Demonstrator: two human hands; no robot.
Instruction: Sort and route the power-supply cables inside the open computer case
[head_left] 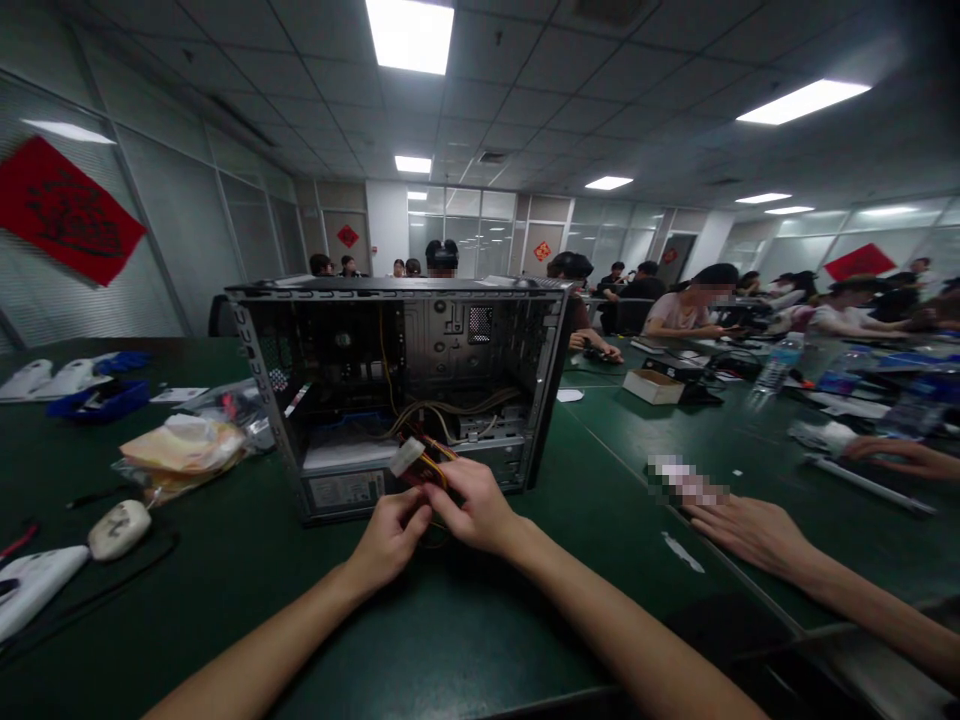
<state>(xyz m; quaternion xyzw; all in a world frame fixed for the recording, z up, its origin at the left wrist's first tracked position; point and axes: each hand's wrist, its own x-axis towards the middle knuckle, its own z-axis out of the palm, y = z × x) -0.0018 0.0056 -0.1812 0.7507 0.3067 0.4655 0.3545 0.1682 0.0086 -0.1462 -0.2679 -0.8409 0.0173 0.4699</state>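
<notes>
An open computer case [551,400] stands upright on the green table, its bare side facing me. Just in front of its opening, my right hand [480,505] is closed around a bundle of power cables [433,468] with yellow and dark wires. A white plug [407,457] sticks up from that bundle. My left hand [390,535] touches the right one, its fingers pinched at the lower part of the same cables; the exact grip is hidden. Inside the case, more cables [420,410] run above the power supply [343,488] at the bottom left.
Left of the case lie a plastic bag [187,445], a blue tray [101,400] and a white mouse-like object [120,530]. At right, a co-worker's hand [750,535] rests on the table. Beyond are a small box [652,387] and a water bottle [780,362].
</notes>
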